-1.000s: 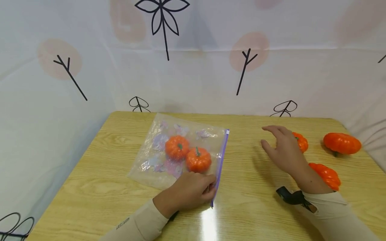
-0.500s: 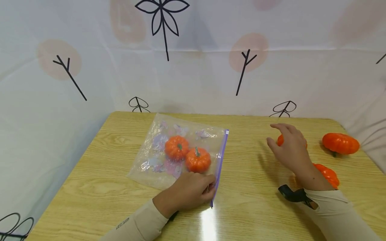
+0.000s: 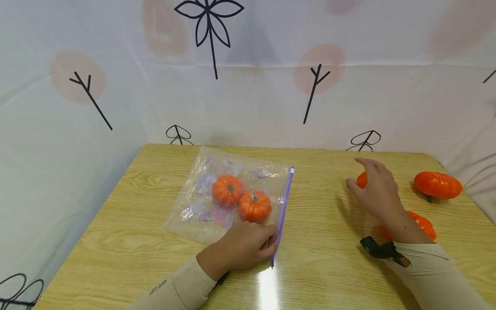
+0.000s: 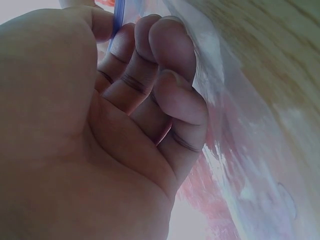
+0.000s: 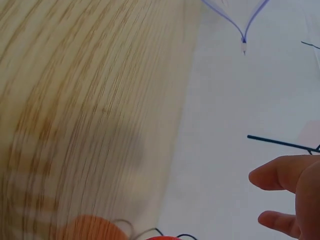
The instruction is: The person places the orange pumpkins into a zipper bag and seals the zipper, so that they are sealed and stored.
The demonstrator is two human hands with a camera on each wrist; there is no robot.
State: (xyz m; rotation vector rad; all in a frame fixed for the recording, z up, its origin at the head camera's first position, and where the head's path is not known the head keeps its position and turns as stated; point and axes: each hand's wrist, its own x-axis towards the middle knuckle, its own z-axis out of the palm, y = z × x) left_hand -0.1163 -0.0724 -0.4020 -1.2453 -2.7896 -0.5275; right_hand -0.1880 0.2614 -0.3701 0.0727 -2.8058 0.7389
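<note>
The right hand (image 3: 376, 189) has its grip spread, thumb and fingers apart. It is over a small pumpkin (image 3: 362, 180) on the bench (image 3: 317, 267); I can't tell if they touch. The left hand (image 3: 244, 245) has its grip pinched on the bag (image 3: 248, 168), near the low end of the purple strip (image 3: 287, 193). Two pumpkins (image 3: 227, 190) look to be inside, side by side.

This seems to be a pick-up step. To do it well, put thumb and fingers round the pumpkin's fat sides and squeeze softly, as the shiny skin may slip. The left hand should hold the bag flat meanwhile. Mind the bumpy pumpkin (image 3: 423, 225) partly hidden by the right arm; the arm could knock it. Farther right lies a big pumpkin (image 3: 438, 185).
</note>
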